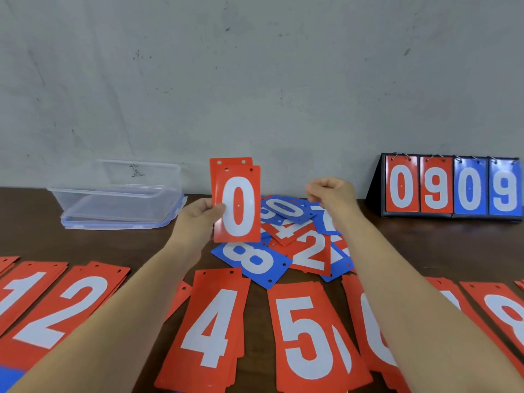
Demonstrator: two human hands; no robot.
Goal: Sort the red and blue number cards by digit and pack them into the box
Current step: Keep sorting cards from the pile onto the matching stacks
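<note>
head view: one camera, looking down over the counter point(425, 245)
left hand point(198, 219): grasps the red 0 cards point(236, 205) by their left edge, thumb on the face, held upright
right hand point(331, 195): clenched at 3 o'clock of those cards, nothing visible in it
mixed pile point(300, 236): red and blue cards overlapping, 5 o'clock of the held cards
red 4 stack point(209, 327): one of the sorted stacks at 6 o'clock
box point(119, 191): clear, 9 o'clock, no cards seen inside
handling: probably thin, light, stiff and slick; stacks may fan apart, so pinch both faces at a long edge
</note>
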